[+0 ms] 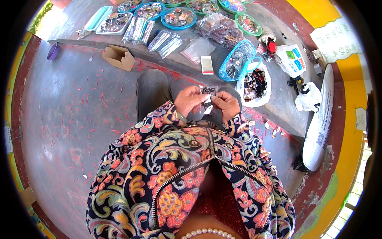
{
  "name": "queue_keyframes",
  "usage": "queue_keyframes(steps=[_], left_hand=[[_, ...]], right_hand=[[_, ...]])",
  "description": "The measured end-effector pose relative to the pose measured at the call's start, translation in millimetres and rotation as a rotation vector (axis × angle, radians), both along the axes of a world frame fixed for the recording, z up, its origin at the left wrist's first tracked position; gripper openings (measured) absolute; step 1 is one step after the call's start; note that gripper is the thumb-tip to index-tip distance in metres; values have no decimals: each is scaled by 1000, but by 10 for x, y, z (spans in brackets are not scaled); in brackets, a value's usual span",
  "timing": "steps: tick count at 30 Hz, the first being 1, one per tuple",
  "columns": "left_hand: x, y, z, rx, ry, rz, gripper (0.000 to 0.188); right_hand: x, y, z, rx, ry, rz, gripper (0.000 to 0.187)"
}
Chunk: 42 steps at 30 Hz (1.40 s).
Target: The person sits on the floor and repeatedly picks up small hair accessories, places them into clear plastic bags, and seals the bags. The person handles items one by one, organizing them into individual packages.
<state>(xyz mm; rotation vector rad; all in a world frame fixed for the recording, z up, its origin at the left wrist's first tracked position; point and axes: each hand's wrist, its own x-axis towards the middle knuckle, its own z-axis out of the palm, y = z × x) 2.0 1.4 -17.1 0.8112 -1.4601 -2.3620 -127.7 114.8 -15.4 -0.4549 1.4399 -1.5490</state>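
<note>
Close together above my lap, my left hand (188, 101) and my right hand (226, 105) pinch a small white slip (208, 99) between thumbs and fingers. Dark, looped pieces (206, 91) show just beyond the fingertips, perhaps in a clear wrapper; their kind is too small to make out. A second white bit (208, 110) hangs below, between the palms. My fingers hide part of what they hold. The nearest container is a white plastic bag (267, 91) with black and mixed small items, to the right of my right hand.
Ahead on the raised ledge stand a blue basket (226, 71), a small white box (207, 66), clear plastic bags (197, 48), bundled packets (166, 43) and several round trays of small goods. An open cardboard box (118, 58) sits at left. A long white sack (321, 123) leans at right.
</note>
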Motion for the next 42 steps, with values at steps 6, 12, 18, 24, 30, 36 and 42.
queue_keyframes(steps=[6,12,18,24,30,36,42], left_hand=[[8,-16,-12,51,-28,-264,18],[10,-19,-78,80,-28,-251,16],[8,-8,-93,207,11,-179,12],[-2,-2,-192,282,119,-169,14],[-14,17,-79,294,115,-74,17],[-14,-3,-151,282,79,-18,20],[-8,10,-163,328,121,19,18]], right_hand=[[14,4,52,-60,-30,-120,6],[12,7,37,-49,-16,-108,9],[2,5,33,-71,-43,27,14],[17,13,-9,-142,-84,-18,14],[-8,17,-68,-93,6,-66,12],[-10,21,-60,-74,57,-69,12],[18,12,35,-12,138,-74,13]])
